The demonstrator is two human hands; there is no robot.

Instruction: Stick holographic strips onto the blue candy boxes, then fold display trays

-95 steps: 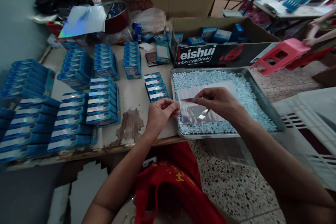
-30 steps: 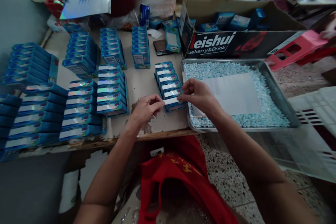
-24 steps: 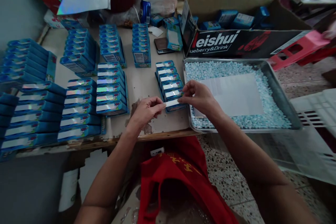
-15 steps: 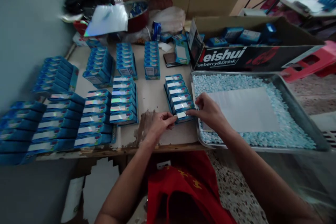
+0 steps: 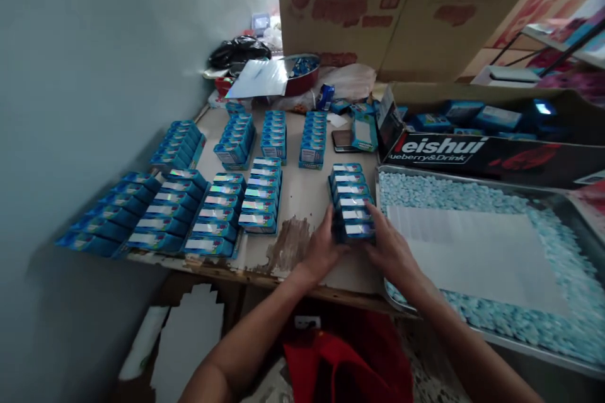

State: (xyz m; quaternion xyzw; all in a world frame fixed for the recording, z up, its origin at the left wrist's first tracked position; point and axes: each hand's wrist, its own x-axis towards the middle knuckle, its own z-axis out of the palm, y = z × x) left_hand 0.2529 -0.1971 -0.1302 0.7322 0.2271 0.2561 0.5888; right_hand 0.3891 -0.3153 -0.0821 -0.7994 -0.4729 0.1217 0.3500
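A row of small blue boxes (image 5: 350,190) with white strips on their upper edges stands on the table, left of a metal tray. My left hand (image 5: 326,244) is wrapped round the near left side of this row. From the other side, my right hand (image 5: 390,249) grips the near right end, so the row is held between both hands. Some fingertips are hidden behind the boxes. More rows of similar blue boxes (image 5: 262,195) stand to the left. Beside my right hand, a white sheet (image 5: 472,258) lies over pale blue pellets (image 5: 439,192) in the tray (image 5: 496,337).
An open black carton (image 5: 491,160) holding blue boxes stands behind the tray. At the back are a red bowl (image 5: 302,83), a shiny sheet (image 5: 259,79), a black bag (image 5: 239,50) and a dark flat object (image 5: 343,140). A grey wall (image 5: 94,75) rises at left.
Both hands have left the strip on the nearest box and now clasp the row's two sides. The camera view has shifted, moving the whole scene right and lower in the picture.
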